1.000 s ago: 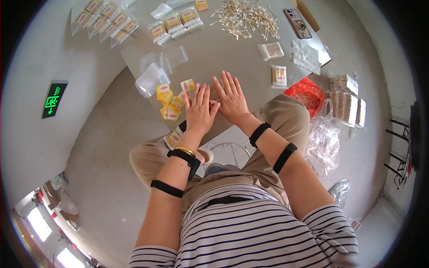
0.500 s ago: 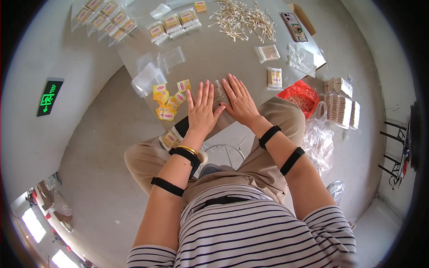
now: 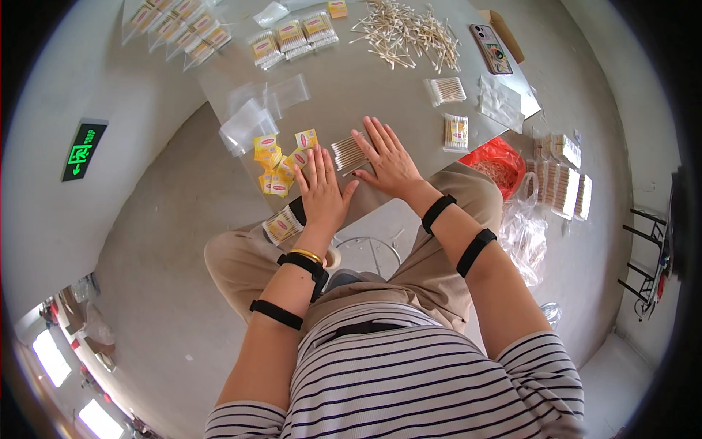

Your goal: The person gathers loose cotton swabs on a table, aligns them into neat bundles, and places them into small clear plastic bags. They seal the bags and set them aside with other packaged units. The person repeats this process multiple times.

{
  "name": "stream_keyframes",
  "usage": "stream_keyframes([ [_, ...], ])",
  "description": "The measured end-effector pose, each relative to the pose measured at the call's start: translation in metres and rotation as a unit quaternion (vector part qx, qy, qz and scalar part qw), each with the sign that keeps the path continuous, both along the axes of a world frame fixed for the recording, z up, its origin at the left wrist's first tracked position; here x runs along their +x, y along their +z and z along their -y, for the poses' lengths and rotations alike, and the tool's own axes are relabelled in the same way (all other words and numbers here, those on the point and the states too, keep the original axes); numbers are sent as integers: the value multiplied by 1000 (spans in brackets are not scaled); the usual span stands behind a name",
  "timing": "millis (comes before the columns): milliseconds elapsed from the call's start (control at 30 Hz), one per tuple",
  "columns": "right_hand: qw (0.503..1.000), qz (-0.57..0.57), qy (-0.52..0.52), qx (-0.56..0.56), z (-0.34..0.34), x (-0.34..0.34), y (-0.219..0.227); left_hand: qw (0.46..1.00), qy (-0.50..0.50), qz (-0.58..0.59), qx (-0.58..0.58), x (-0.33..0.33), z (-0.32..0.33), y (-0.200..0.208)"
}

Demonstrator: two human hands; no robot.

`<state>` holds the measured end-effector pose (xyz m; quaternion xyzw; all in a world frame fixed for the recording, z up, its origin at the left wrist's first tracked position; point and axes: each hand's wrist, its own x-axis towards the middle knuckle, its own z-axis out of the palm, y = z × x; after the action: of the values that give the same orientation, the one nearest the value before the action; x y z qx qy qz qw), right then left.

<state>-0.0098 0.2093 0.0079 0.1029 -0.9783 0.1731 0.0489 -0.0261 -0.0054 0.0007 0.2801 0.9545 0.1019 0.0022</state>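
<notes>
A flat bundle of cotton swabs lies on the grey table between my hands. My right hand rests at its right side, fingers stretched out, partly covering that end. My left hand is open too, a little nearer to me at the table's front edge and apart from the bundle. Just left of its fingertips are several yellow printed cards. A filled pack of cotton swabs sits beside my left wrist, above my thigh.
Clear plastic bags lie at left, with packed swabs behind them. Loose swabs are heaped at the back. Two swab packs, a phone and a red bag are to the right.
My left hand has drawn back toward me, off the bundle's left side, so more of the swabs show. My right hand has shifted only slightly. The view has moved a little.
</notes>
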Motion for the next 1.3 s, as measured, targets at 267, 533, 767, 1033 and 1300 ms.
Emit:
stream_keyframes([
  [267, 1000, -7, -11, 28, 26, -3, -15, 998, 25, -6, 50, -2, -16, -7],
  [533, 999, 0, -13, 29, 25, -3, -9, 998, 28, 2, 64, -9, -13, -4],
  [767, 999, -7, -13, 33, 26, -4, -11, 998, -24, 16, 63, -14, -12, -8],
  [1033, 999, -9, -18, 34, 28, -3, -12, 995, -20, 18, 91, -16, -3, -3],
  [1300, 999, 10, -22, 42, 28, -2, -9, 999, 11, 0, 34, -10, 12, 5],
])
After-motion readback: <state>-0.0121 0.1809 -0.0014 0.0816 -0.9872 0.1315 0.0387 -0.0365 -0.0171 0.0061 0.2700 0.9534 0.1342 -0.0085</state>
